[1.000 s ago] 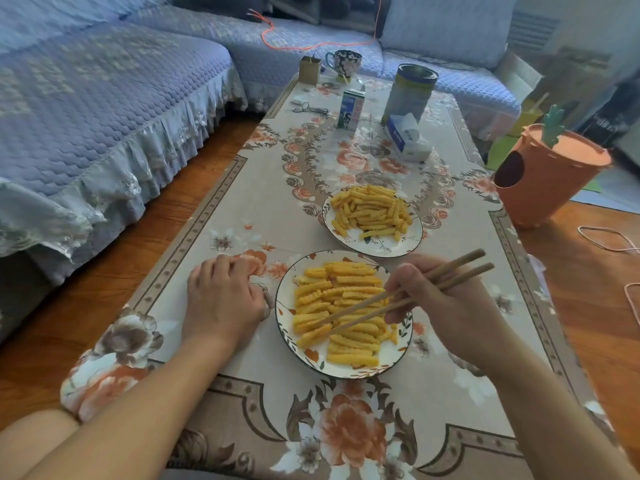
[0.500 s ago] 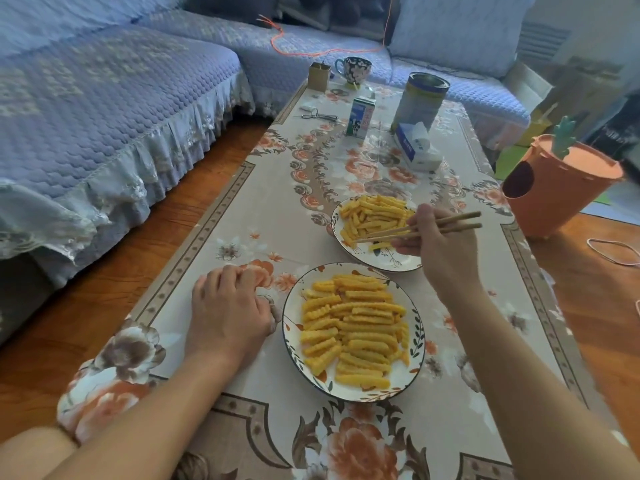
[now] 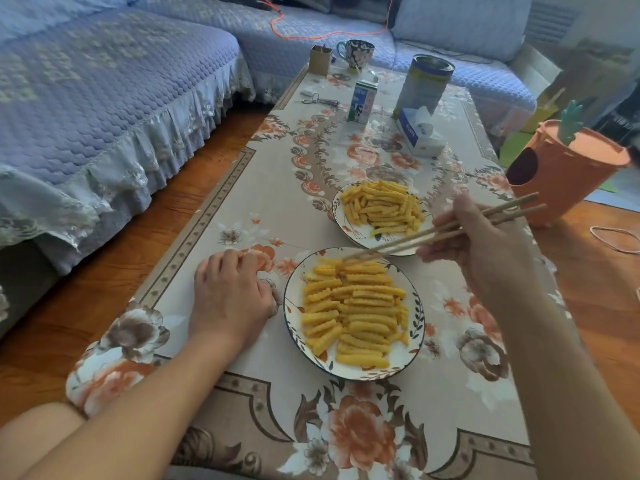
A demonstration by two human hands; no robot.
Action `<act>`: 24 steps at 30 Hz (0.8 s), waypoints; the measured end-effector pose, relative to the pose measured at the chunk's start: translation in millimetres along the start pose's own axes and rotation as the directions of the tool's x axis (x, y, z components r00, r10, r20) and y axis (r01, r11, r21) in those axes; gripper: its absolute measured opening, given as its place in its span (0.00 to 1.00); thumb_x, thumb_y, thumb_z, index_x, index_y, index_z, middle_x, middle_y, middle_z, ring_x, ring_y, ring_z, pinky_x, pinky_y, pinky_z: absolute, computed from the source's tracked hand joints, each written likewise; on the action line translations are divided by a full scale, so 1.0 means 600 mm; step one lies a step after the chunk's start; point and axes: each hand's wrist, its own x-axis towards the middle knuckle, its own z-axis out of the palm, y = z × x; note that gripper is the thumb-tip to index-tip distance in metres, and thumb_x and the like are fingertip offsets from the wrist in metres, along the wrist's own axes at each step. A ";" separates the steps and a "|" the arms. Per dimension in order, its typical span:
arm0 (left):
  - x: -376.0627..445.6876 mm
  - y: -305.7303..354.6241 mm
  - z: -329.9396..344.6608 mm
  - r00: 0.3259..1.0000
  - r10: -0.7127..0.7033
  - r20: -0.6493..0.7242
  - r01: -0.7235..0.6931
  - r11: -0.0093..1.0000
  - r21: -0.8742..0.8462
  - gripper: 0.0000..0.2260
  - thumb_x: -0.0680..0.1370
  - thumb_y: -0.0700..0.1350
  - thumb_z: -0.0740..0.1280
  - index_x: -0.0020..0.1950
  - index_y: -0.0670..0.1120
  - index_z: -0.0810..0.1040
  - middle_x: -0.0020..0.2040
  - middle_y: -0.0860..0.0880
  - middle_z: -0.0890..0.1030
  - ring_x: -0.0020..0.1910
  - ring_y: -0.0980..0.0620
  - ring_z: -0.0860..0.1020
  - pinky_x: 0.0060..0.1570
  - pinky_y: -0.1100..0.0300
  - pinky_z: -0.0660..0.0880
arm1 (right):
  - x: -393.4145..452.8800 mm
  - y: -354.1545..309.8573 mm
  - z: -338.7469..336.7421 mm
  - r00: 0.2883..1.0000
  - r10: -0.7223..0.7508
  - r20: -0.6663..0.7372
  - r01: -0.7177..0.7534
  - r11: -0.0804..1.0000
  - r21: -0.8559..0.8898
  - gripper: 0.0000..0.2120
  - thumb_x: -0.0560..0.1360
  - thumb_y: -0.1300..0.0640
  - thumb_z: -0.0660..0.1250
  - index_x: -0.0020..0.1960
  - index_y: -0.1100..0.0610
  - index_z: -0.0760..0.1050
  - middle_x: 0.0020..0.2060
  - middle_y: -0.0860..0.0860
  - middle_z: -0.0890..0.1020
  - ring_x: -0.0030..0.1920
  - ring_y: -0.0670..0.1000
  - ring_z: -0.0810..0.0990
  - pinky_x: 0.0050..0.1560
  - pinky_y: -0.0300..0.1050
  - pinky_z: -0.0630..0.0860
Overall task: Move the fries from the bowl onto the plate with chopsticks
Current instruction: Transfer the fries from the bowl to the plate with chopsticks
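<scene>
Two floral-rimmed dishes stand on the flowered tablecloth (image 3: 242, 202). The near dish (image 3: 289, 306) holds a wide layer of yellow crinkle fries (image 3: 356, 313). The far dish (image 3: 360, 237) holds a smaller heap of fries (image 3: 381, 206). My right hand (image 3: 474, 244) grips a pair of wooden chopsticks (image 3: 408, 240) over the gap between the dishes. Their tips touch the fries at the near dish's far edge; whether they pinch a fry cannot be told. My left hand (image 3: 232, 299) rests on the cloth just left of the near dish, fingers curled under, holding nothing.
Farther up the table stand a milk carton (image 3: 362, 102), a tall tin (image 3: 424, 84), a tissue pack (image 3: 419, 133), a mug (image 3: 356, 51), a small brown box (image 3: 320, 60) and a metal tool (image 3: 320, 100). An orange carrot-shaped bin (image 3: 568, 171) sits right of the table, a blue sofa (image 3: 86, 98) left.
My right hand carried the chopsticks from the near dish to the far dish, then back, tips now at the near dish's far edge. My left hand stayed in place.
</scene>
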 end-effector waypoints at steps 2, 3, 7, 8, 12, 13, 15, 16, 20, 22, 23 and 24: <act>0.000 0.000 0.000 1.000 0.001 0.007 -0.001 1.000 0.012 0.18 0.75 0.50 0.56 0.60 0.47 0.77 0.56 0.46 0.76 0.57 0.43 0.72 0.67 0.44 0.68 | -0.029 -0.012 -0.013 0.985 0.066 0.158 -0.068 0.998 0.007 0.21 0.82 0.52 0.61 0.39 0.65 0.78 0.28 0.63 0.80 0.27 0.62 0.81 0.31 0.50 0.82; 0.000 0.000 0.000 1.000 0.001 0.006 -0.002 1.000 0.012 0.18 0.75 0.50 0.56 0.60 0.47 0.77 0.56 0.45 0.76 0.57 0.43 0.72 0.67 0.44 0.68 | -0.040 -0.013 -0.016 0.969 0.102 0.227 -0.099 0.995 -0.027 0.21 0.80 0.49 0.62 0.38 0.64 0.79 0.28 0.64 0.79 0.27 0.63 0.81 0.31 0.50 0.81; -0.002 0.002 -0.001 1.000 0.002 0.003 -0.002 1.000 0.007 0.19 0.75 0.50 0.55 0.60 0.46 0.77 0.56 0.45 0.76 0.58 0.43 0.72 0.67 0.43 0.68 | -0.064 -0.002 -0.014 0.947 0.149 0.285 -0.090 0.973 -0.211 0.20 0.77 0.45 0.64 0.38 0.61 0.80 0.30 0.66 0.81 0.30 0.65 0.82 0.33 0.50 0.81; -0.002 0.003 -0.001 1.000 0.001 0.002 -0.001 1.000 0.006 0.18 0.75 0.50 0.56 0.60 0.46 0.77 0.56 0.44 0.76 0.57 0.43 0.72 0.67 0.43 0.68 | -0.067 0.002 -0.011 0.950 0.138 0.281 -0.079 0.974 -0.211 0.20 0.78 0.47 0.63 0.39 0.63 0.80 0.31 0.65 0.81 0.30 0.64 0.83 0.34 0.49 0.81; -0.001 0.003 -0.003 1.000 0.005 0.005 -0.005 1.000 0.011 0.18 0.75 0.50 0.56 0.60 0.46 0.77 0.56 0.44 0.76 0.57 0.43 0.72 0.66 0.44 0.68 | -0.075 0.009 0.000 0.954 0.084 0.288 -0.007 0.967 -0.256 0.17 0.79 0.52 0.64 0.42 0.66 0.79 0.30 0.61 0.82 0.30 0.61 0.84 0.35 0.46 0.82; -0.001 0.002 -0.002 1.000 0.008 0.006 -0.008 1.000 0.012 0.18 0.75 0.50 0.56 0.60 0.46 0.77 0.56 0.44 0.76 0.57 0.43 0.72 0.65 0.44 0.68 | -0.075 0.010 -0.002 0.957 0.069 0.282 0.009 0.964 -0.266 0.15 0.78 0.54 0.65 0.42 0.66 0.79 0.30 0.60 0.82 0.30 0.60 0.83 0.35 0.46 0.82; -0.001 0.001 -0.002 1.000 0.009 0.009 -0.010 1.000 0.013 0.18 0.75 0.50 0.56 0.61 0.47 0.77 0.56 0.45 0.76 0.57 0.43 0.72 0.66 0.44 0.68 | -0.077 0.007 -0.009 0.967 0.040 0.252 0.025 0.968 -0.251 0.12 0.76 0.55 0.68 0.40 0.63 0.79 0.29 0.59 0.81 0.29 0.59 0.83 0.34 0.46 0.82; 0.000 0.001 -0.002 1.000 0.008 0.011 -0.008 1.000 0.012 0.18 0.75 0.50 0.56 0.61 0.47 0.77 0.56 0.45 0.76 0.57 0.43 0.72 0.66 0.44 0.68 | -0.077 0.005 -0.015 0.972 0.028 0.235 0.028 0.973 -0.231 0.11 0.75 0.55 0.69 0.39 0.61 0.80 0.29 0.59 0.81 0.29 0.60 0.82 0.33 0.46 0.81; 0.000 0.003 -0.003 1.000 0.003 0.015 -0.003 1.000 0.008 0.18 0.75 0.50 0.56 0.60 0.47 0.77 0.55 0.45 0.76 0.56 0.43 0.72 0.64 0.44 0.68 | -0.080 0.006 -0.031 0.969 0.054 0.241 -0.017 0.988 -0.154 0.18 0.72 0.41 0.73 0.38 0.56 0.82 0.28 0.59 0.80 0.28 0.60 0.82 0.32 0.46 0.81; -0.001 0.003 -0.004 1.000 0.001 0.014 -0.001 1.000 0.010 0.18 0.75 0.50 0.56 0.60 0.47 0.77 0.55 0.44 0.76 0.56 0.43 0.72 0.63 0.44 0.69 | -0.084 0.013 -0.026 0.960 0.085 0.267 -0.047 0.988 -0.147 0.23 0.71 0.36 0.73 0.39 0.57 0.81 0.30 0.60 0.81 0.30 0.62 0.83 0.33 0.49 0.81; -0.001 0.002 -0.004 1.000 0.001 0.015 -0.001 1.000 0.012 0.18 0.75 0.50 0.56 0.60 0.47 0.77 0.55 0.44 0.76 0.55 0.43 0.72 0.63 0.44 0.69 | -0.087 0.017 -0.020 0.959 0.090 0.269 -0.051 0.988 -0.149 0.24 0.71 0.36 0.72 0.39 0.58 0.81 0.30 0.61 0.81 0.30 0.63 0.83 0.34 0.50 0.82; -0.001 0.002 -0.004 1.000 0.002 0.016 -0.002 1.000 0.015 0.18 0.75 0.50 0.56 0.60 0.47 0.77 0.55 0.44 0.76 0.56 0.43 0.72 0.63 0.44 0.69 | -0.090 0.019 -0.013 0.960 0.088 0.264 -0.048 0.987 -0.153 0.23 0.73 0.38 0.71 0.39 0.59 0.81 0.30 0.61 0.82 0.31 0.63 0.83 0.34 0.51 0.82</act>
